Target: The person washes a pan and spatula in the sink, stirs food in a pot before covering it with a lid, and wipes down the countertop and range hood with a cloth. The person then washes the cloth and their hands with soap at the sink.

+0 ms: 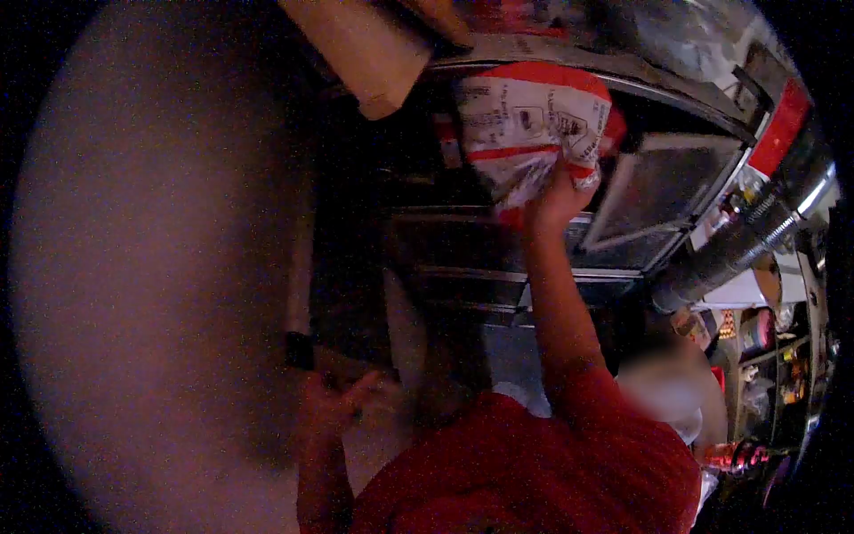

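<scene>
My right hand (559, 198) is closed on the gathered lower part of a red and white printed plastic bag (520, 114). The bag hangs in front of a dark opening with metal edges, and its contents are hidden. Low on the left, in deep shadow, is my left hand (336, 399). It is beside a pale vertical edge with a small black piece (300, 350) just above it. Darkness and blur hide what its fingers do.
A large pale surface (151, 267) fills the left side. Cardboard flaps (374, 62) jut in at the top. On the right are a framed mesh panel (663, 187), a ribbed metal duct (738, 245) and shelves with goods (774, 356). A blurred pale shape (663, 383) stands near my right shoulder.
</scene>
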The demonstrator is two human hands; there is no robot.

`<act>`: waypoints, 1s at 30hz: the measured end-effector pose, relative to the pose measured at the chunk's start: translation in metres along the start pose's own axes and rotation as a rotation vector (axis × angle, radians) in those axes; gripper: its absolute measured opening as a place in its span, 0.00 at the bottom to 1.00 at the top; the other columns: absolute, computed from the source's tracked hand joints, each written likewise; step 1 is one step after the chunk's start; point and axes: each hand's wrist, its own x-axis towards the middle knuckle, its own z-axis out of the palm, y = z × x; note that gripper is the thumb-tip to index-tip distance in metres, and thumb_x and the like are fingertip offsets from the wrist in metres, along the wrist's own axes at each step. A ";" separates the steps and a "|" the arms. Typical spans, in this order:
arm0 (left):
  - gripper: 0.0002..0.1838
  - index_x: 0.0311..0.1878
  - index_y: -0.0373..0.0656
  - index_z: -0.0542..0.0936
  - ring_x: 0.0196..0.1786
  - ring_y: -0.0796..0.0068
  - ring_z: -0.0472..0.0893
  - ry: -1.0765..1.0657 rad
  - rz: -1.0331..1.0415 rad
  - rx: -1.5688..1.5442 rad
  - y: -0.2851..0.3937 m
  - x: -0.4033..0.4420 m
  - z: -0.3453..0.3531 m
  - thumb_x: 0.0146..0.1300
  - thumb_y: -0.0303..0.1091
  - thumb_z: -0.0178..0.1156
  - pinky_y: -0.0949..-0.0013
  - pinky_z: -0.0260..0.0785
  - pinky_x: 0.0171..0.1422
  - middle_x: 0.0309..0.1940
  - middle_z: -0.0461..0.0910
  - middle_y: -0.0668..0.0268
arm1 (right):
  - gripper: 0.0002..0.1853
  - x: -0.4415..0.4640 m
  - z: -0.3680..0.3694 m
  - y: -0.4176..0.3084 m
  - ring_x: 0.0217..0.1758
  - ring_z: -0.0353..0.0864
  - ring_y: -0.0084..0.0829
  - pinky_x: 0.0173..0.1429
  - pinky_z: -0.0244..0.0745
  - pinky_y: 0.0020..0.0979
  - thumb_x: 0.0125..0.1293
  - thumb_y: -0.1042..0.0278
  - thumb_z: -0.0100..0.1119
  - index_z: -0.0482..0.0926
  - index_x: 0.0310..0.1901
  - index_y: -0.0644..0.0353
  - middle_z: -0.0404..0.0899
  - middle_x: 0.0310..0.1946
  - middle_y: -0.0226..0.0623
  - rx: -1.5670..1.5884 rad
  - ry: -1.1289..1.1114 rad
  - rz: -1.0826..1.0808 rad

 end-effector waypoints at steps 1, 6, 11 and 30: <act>0.25 0.43 0.36 0.72 0.34 0.71 0.77 -0.023 0.084 0.016 -0.006 0.004 -0.001 0.41 0.32 0.70 0.67 0.71 0.37 0.34 0.77 0.61 | 0.18 0.004 0.015 0.007 0.43 0.72 0.33 0.50 0.67 0.31 0.53 0.80 0.56 0.68 0.48 0.66 0.73 0.43 0.40 -0.056 0.014 -0.048; 0.24 0.43 0.36 0.73 0.32 0.71 0.78 -0.181 -0.188 -0.074 0.010 -0.001 0.023 0.43 0.34 0.69 0.69 0.72 0.36 0.32 0.78 0.63 | 0.21 0.041 0.058 0.061 0.42 0.71 0.36 0.50 0.66 0.33 0.55 0.75 0.56 0.65 0.51 0.65 0.73 0.41 0.43 -0.482 -0.164 -0.284; 0.22 0.44 0.39 0.74 0.34 0.70 0.79 -0.461 -0.077 0.148 0.069 0.019 0.064 0.46 0.37 0.67 0.69 0.72 0.40 0.34 0.79 0.63 | 0.26 0.046 0.060 0.072 0.42 0.72 0.42 0.49 0.66 0.35 0.56 0.70 0.56 0.61 0.56 0.63 0.74 0.39 0.47 -0.911 -0.618 -0.292; 0.23 0.55 0.42 0.67 0.47 0.67 0.73 -0.431 1.046 0.382 0.112 0.203 0.292 0.53 0.22 0.53 0.67 0.67 0.51 0.51 0.70 0.58 | 0.31 0.053 -0.145 -0.107 0.63 0.56 0.50 0.65 0.51 0.39 0.47 0.83 0.51 0.61 0.58 0.64 0.55 0.61 0.52 -1.246 -0.797 -0.533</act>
